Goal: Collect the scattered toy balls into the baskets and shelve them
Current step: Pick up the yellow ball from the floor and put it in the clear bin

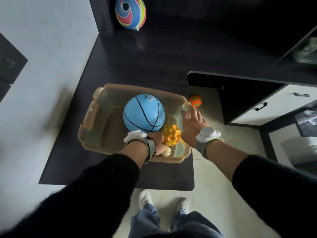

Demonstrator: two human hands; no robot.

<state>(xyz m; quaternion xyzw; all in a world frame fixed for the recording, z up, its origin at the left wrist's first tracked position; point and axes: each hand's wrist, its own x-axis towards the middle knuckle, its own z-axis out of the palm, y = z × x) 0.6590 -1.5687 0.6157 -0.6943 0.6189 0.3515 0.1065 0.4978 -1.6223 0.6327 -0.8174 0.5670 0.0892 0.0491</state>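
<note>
On the dark worktop [137, 57], near its front right corner, sits a translucent basket [96, 121], its right wall almost flush with the worktop's right edge and its near wall set back a little from the rounded front edge. Left of the basket and behind it the dark surface lies open, running back to a swirl-patterned ball [130, 12] standing against the far wall. Inside the basket a blue basketball [144, 112] fills the right half, with an orange-yellow dimpled ball [172, 135] pressed against its near side and a small cream ball [167, 152] in the near right corner; the left half of the basket is bare. The left hand [157, 142] reaches down into the basket beside the dimpled ball, its fingers hidden behind that ball and the wrist, so I cannot tell whether its grip is closed on anything. The right hand [191, 121] lies over the basket's right rim with fingers spread and flat, holding nothing. Just beyond it, on the pale floor [211, 169] in the gap between worktop and a dark cabinet [240, 100], rests an orange ball with green spots [195, 100].
</note>
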